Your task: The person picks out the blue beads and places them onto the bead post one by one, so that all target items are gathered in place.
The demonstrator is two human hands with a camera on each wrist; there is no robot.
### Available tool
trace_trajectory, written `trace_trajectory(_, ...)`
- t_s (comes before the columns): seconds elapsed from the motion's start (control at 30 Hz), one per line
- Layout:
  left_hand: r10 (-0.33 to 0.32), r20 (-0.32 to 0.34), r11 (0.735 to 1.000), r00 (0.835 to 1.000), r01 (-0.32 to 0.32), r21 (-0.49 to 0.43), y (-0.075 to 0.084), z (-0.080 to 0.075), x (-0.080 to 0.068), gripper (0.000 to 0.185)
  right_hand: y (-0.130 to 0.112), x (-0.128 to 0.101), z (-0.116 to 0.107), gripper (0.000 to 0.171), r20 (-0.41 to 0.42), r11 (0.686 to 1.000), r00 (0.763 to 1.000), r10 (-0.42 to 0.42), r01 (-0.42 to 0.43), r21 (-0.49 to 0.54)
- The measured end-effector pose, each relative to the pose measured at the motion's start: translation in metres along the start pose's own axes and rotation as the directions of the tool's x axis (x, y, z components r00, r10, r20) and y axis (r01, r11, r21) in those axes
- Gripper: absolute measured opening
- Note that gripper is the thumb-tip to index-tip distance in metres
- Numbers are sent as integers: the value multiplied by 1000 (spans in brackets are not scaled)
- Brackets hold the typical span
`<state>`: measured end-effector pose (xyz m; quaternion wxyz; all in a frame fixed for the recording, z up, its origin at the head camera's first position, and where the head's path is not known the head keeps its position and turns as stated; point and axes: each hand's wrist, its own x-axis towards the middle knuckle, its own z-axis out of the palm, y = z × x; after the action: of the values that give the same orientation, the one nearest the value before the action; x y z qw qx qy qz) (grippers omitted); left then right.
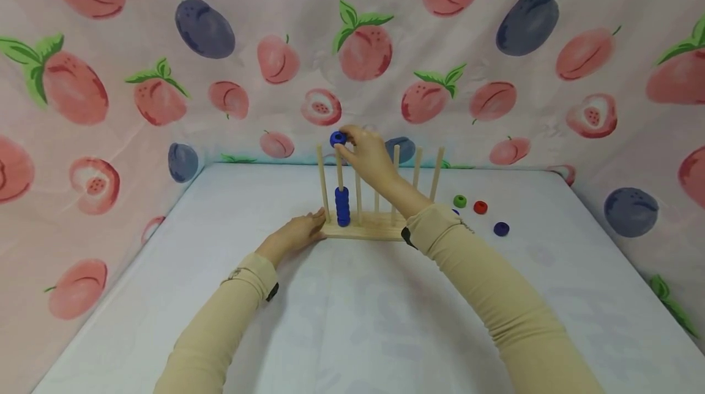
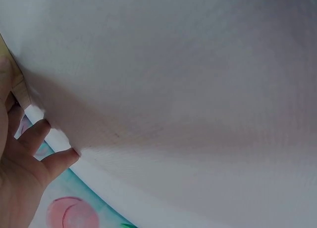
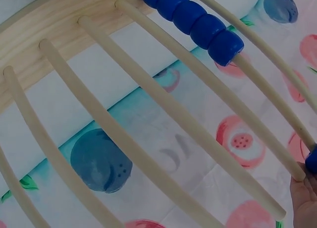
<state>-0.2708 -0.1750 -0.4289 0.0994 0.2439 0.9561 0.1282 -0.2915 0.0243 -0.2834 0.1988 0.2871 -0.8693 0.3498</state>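
Note:
A wooden peg rack (image 1: 366, 233) with several upright pegs stands near the middle of the table. On its second peg from the left sits a stack of blue beads (image 1: 342, 207), also seen in the right wrist view as blue beads (image 3: 203, 32). My right hand (image 1: 370, 155) pinches one more blue bead (image 1: 338, 138) at the top of that same peg, its hole facing the head camera. At the rack's left end my left hand (image 1: 297, 233) grips the base between thumb and fingers. In the left wrist view, two fingertips of that hand (image 2: 25, 161) spread over the white cloth.
To the right of the rack lie a green bead (image 1: 459, 201), a red bead (image 1: 480, 207) and a dark blue bead (image 1: 501, 229). Another blue bead (image 1: 456, 213) is mostly covered by the right sleeve. A fruit-printed cloth (image 1: 352, 100) hangs behind the table.

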Motion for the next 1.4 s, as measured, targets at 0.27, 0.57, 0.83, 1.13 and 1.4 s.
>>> trace_trajectory(0.27,-10,-5,1000,1000,10,-3,-1,-1,0,54,-3,5,-4,35,79,997,997,15,-9,-80)
trace_trajectory(0.57,-11,-3,1000,1000,10,-15,-1,1,-2,54,-3,5,-5,39,149,995,988,33,-20,-94)
trace_trajectory(0.83,-11,2,1000,1000,11,-7,-1,0,-1,53,-3,4,-7,44,175,996,984,10,6,-91)
trace_trajectory(1.13,-6,-4,1000,1000,6,-10,0,-1,-3,54,-3,1,-9,47,172,997,985,-29,40,-65)
trace_trajectory(1.4,-19,1,1000,1000,19,-10,3,-1,-2,54,0,-8,-10,48,110,998,992,-62,63,-5)
